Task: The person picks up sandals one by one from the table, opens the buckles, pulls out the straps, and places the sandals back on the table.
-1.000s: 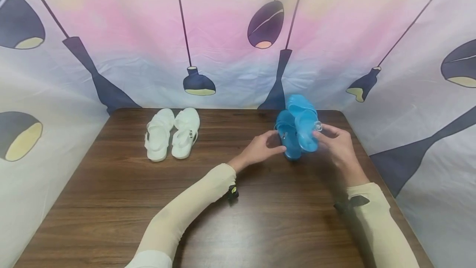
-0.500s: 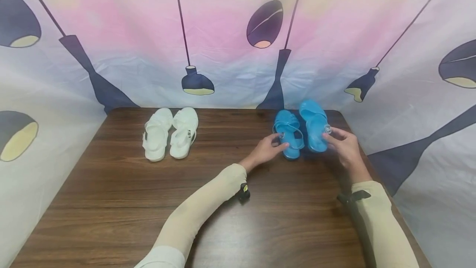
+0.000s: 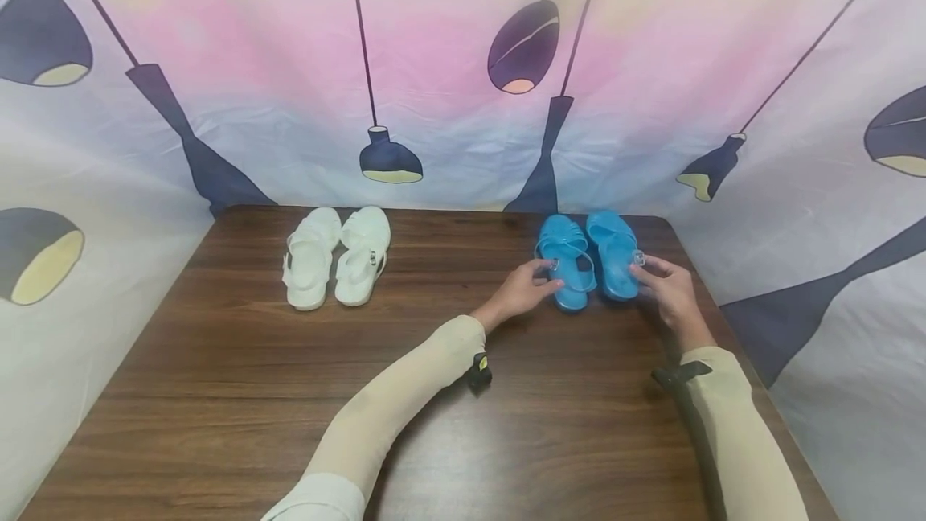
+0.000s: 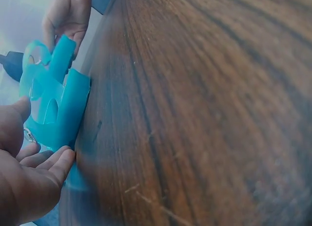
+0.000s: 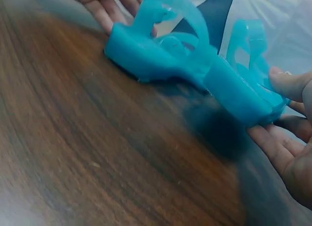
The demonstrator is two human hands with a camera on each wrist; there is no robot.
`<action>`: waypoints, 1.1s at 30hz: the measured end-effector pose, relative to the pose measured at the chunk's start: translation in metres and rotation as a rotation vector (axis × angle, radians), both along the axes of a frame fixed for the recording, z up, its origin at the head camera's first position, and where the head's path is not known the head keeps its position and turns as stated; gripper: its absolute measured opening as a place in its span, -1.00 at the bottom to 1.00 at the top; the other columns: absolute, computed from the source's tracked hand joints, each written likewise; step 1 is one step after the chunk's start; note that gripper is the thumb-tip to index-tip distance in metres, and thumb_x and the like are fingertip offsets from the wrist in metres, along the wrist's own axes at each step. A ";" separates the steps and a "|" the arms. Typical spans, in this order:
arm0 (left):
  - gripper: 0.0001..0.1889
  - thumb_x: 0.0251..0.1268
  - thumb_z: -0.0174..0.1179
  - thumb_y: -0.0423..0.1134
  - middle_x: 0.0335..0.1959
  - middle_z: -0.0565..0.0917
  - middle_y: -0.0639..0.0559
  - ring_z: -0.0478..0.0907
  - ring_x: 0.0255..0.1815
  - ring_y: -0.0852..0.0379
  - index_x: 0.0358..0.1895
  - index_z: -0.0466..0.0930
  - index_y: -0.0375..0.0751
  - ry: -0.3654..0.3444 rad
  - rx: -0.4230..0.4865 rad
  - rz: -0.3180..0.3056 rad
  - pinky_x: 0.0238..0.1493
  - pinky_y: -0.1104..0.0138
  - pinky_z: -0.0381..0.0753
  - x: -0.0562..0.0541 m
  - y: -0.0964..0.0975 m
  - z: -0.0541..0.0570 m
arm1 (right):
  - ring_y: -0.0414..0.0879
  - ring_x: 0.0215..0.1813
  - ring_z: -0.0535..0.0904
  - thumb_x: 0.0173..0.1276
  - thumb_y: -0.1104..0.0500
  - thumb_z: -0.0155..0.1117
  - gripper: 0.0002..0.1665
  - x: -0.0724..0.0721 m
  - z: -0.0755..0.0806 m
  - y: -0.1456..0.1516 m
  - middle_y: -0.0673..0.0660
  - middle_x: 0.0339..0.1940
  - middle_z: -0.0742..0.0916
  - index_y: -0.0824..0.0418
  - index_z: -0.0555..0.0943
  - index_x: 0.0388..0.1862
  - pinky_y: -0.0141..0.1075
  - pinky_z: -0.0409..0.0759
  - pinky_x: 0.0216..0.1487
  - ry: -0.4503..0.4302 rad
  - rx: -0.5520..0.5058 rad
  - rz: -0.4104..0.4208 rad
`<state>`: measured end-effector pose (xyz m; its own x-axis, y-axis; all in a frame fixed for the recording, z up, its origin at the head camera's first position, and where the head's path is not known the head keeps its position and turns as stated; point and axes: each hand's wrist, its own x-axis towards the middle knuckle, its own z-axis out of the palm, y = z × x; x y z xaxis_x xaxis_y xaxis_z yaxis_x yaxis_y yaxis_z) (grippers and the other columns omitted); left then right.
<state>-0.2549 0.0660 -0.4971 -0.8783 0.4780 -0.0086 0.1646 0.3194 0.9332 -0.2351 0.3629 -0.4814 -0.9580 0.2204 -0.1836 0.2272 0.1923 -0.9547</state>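
Observation:
A pair of blue sandals stands side by side at the table's far right in the head view. The left blue sandal [image 3: 571,256] rests on the wood. My left hand [image 3: 522,288] touches its outer side near the buckle, with fairly straight fingers [image 4: 56,162]. The right blue sandal [image 3: 613,252] is pinched at its outer edge by my right hand [image 3: 669,288], thumb above and fingers [image 5: 273,145] under the sole. In the right wrist view this sandal's near end looks slightly raised, with a shadow below it.
A pair of white sandals [image 3: 333,260] stands at the table's far left, toes toward the back. The brown wooden table [image 3: 434,408] ends close behind both pairs. Behind it and at the sides hangs a cloth [image 3: 289,87] printed with lamps.
My right hand has moved the right sandal from overlapping the left one out to the right and lowered it beside it. My left hand has stayed by the left sandal.

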 end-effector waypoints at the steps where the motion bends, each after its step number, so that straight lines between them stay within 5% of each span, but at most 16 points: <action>1: -0.38 0.53 0.18 0.01 0.47 0.44 -0.13 0.51 0.39 -0.03 0.50 0.31 -0.20 -0.004 0.002 0.000 0.26 0.20 0.59 0.000 0.000 0.000 | -0.39 -0.13 0.63 0.38 -0.09 0.42 -0.09 -0.001 -0.002 0.001 0.32 0.46 0.39 0.37 0.34 0.51 -0.53 0.64 -0.08 -0.003 0.002 0.004; 8: -0.39 0.52 0.19 0.00 0.45 0.46 -0.12 0.52 0.38 -0.05 0.49 0.33 -0.20 -0.013 0.008 0.004 0.25 0.19 0.60 0.000 0.001 -0.001 | -0.27 0.07 0.56 0.41 -0.18 0.35 -0.07 -0.005 -0.013 0.003 0.34 0.55 0.35 0.31 0.31 0.55 -0.40 0.63 0.14 -0.044 0.072 0.027; 14: -0.38 0.52 0.19 0.02 0.45 0.46 -0.13 0.52 0.38 -0.05 0.49 0.34 -0.20 -0.015 -0.006 0.013 0.25 0.18 0.60 0.001 0.001 0.000 | 0.08 0.29 0.52 0.46 -0.19 0.29 -0.13 -0.008 -0.018 0.006 0.36 0.52 0.40 0.34 0.36 0.51 -0.39 0.64 0.11 -0.024 0.192 0.080; 18: -0.39 0.52 0.19 0.02 0.44 0.47 -0.13 0.53 0.37 -0.05 0.49 0.34 -0.20 -0.020 -0.010 0.013 0.25 0.18 0.60 0.000 0.001 0.000 | 0.25 0.38 0.46 0.50 -0.17 0.25 -0.16 -0.007 -0.017 0.003 0.39 0.50 0.42 0.36 0.36 0.50 -0.07 0.55 0.33 -0.005 0.243 0.081; 22: -0.39 0.53 0.19 0.01 0.45 0.46 -0.12 0.52 0.38 -0.04 0.49 0.34 -0.20 -0.021 -0.012 0.011 0.25 0.18 0.60 0.000 0.002 0.000 | 0.33 0.42 0.41 0.54 -0.16 0.19 -0.17 -0.005 -0.015 0.001 0.42 0.51 0.41 0.38 0.33 0.51 0.16 0.38 0.43 -0.001 0.261 0.077; 33: -0.39 0.52 0.18 0.03 0.45 0.46 -0.10 0.52 0.38 -0.03 0.49 0.34 -0.18 -0.014 -0.017 0.017 0.25 0.18 0.60 0.001 0.001 0.001 | 0.39 0.43 0.41 0.57 -0.13 0.15 -0.19 -0.003 -0.009 -0.001 0.45 0.52 0.37 0.39 0.30 0.53 0.18 0.37 0.42 -0.025 0.268 0.079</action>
